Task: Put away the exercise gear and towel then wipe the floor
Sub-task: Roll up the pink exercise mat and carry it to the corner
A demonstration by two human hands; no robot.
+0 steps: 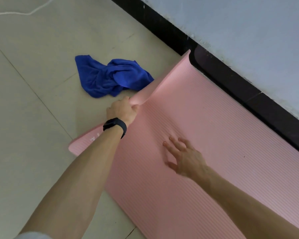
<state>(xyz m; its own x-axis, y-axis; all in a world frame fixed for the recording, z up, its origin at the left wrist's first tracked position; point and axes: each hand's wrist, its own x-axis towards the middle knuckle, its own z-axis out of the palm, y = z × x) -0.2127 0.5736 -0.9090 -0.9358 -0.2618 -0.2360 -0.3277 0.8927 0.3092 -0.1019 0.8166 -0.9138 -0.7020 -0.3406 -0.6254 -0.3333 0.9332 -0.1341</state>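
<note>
A pink ribbed exercise mat [205,128] lies on the tiled floor along the wall. Its far end is lifted and curls upward. My left hand [123,111], with a black watch on the wrist, grips the mat's raised left edge near that end. My right hand [185,156] is over the mat's middle with its fingers spread and straight; whether it touches the surface I cannot tell. A crumpled blue towel [109,76] lies on the floor just beyond the lifted end, apart from both hands.
The beige tiled floor [33,100] spreads to the left. A black baseboard [231,75] and pale wall [248,31] run diagonally along the mat's right side. A white cord [29,12] lies on the floor at the top left.
</note>
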